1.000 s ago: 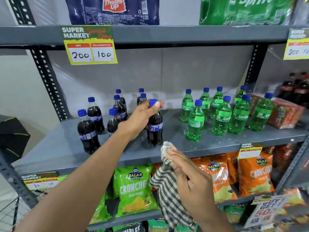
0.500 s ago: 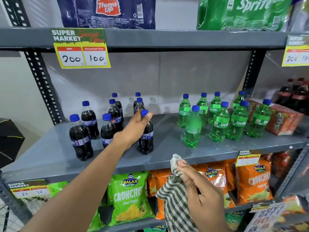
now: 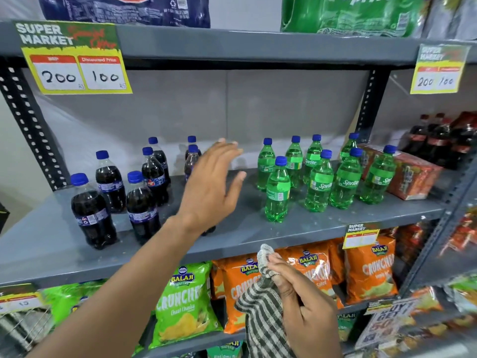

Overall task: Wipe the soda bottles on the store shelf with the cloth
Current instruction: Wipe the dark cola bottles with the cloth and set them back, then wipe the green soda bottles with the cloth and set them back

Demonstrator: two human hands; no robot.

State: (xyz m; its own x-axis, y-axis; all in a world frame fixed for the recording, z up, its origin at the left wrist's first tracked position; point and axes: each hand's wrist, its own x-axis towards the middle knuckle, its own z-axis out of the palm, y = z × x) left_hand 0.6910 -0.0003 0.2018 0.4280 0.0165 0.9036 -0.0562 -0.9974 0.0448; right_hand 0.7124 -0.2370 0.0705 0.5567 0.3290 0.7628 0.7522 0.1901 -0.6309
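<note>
- Left hand (image 3: pixel 215 186) lifted over the grey shelf (image 3: pixel 245 228), fingers spread, palm empty, hovering between the two bottle groups without touching either.
- Right hand (image 3: pixel 302 303) low in front of the snack shelf, fingers pinched around a bunched corner of the checked cloth (image 3: pixel 263 308); remainder hanging loose below.
- Dark cola bottles (image 3: pixel 142 202) with blue caps clustered on the left half of the shelf, one partly hidden behind the left wrist.
- Green Sprite bottles (image 3: pixel 277 189) with blue caps grouped on the right half, all upright, the front one standing a little apart from the rest.
- Orange shrink-wrapped pack (image 3: pixel 407 174) just beside the Sprite group at the far right.
- Bottles full by the look of it, so probably moderately heavy and steady on their bases; smooth plastic likely slippery, slightly yielding under a squeeze.
- Best hold probably at the cap or neck, leaving body and label free for wiping.
- Cloth soft and limp, likely needing to be wrapped round the bottle to wipe well.
- Risk: a nudge toppling close neighbours.
</note>
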